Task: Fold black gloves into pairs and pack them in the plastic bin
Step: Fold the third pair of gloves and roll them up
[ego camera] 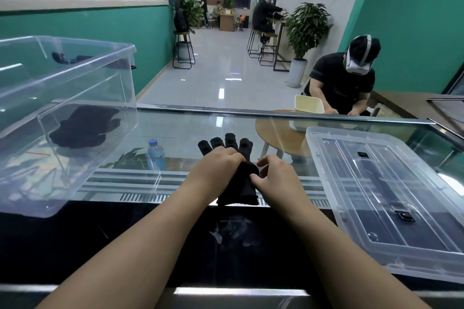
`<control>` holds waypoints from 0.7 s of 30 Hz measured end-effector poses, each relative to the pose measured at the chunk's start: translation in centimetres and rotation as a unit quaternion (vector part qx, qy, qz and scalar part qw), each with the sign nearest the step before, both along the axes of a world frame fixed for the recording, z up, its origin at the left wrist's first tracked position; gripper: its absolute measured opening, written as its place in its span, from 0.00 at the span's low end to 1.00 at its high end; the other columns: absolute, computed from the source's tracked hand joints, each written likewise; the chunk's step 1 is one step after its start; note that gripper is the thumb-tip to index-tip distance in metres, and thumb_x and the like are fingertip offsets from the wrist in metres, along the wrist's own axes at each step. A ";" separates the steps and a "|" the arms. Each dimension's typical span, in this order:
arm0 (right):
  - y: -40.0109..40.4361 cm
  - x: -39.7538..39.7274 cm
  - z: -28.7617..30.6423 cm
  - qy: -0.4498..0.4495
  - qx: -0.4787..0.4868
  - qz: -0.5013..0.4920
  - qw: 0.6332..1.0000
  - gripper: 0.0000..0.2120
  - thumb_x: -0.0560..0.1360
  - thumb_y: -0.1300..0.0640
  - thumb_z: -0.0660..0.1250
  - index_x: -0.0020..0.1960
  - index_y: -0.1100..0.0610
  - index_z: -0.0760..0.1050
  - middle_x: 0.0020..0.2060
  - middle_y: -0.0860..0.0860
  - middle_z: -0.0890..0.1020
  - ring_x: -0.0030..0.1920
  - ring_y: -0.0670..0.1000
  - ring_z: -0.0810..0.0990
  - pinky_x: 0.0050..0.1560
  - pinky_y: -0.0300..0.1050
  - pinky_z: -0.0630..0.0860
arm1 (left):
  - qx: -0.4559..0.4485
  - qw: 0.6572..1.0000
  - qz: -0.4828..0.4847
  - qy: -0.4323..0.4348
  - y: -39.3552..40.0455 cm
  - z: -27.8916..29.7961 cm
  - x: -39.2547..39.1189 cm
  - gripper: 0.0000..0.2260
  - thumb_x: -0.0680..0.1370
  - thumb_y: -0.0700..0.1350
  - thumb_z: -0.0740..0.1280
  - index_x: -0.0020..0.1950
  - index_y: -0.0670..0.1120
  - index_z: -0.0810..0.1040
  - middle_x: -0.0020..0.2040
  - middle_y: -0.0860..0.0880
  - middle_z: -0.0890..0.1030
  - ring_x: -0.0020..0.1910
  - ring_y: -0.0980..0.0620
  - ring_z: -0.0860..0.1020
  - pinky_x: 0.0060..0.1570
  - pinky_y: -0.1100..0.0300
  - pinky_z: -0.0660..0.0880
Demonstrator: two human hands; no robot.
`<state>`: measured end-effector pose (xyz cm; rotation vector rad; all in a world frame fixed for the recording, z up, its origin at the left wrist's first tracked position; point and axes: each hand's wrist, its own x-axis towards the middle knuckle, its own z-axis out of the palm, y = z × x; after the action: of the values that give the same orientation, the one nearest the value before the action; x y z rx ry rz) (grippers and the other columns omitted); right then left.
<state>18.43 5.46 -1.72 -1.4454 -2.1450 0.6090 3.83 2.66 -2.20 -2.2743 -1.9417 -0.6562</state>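
A: What do you see on the far left?

B: I have the bin (75, 98), clear plastic, sitting on the glass counter (190, 128). Inside it lies a dark heap of folded gloves (84, 125) on the floor of the bin.

A: And next to that?

B: I see a water bottle (155, 154) through the glass, below the counter top, between the bin and my hands.

A: The hands, then?

B: My left hand (218, 170) rests knuckles-up on the black glove (241, 183) in the middle of the counter, fingers curled over its upper part. I cannot tell whether one glove or two lie stacked there. Four glove fingers stick out beyond my knuckles, pointing away from me. My right hand (275, 177) is just beside it, thumb and fingertips pinching the glove's right edge. The cuff end reaches the near edge of the glass.

A: Further right?

B: The lid (391, 193) of the bin lies flat on the counter, well apart from the bin. Beyond the counter a person (344, 83) in a headset sits at a round table (281, 133).
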 end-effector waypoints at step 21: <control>-1.7 2.4 1.6 -0.193 0.056 0.229 0.952 0.28 0.75 0.47 0.63 0.73 0.45 0.59 0.73 0.43 0.63 0.70 0.50 0.60 0.72 0.46 0.60 | -0.189 0.981 -0.017 0.050 -5.5 0.3 -1.7 0.39 0.72 0.68 0.53 0.77 0.50 0.45 0.77 0.56 0.45 0.76 0.60 0.45 0.73 0.64 0.44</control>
<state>20.82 3.76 -0.17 -1.0701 -2.8117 0.3661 2.15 -2.86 -1.94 -2.4940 -2.1349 -0.1777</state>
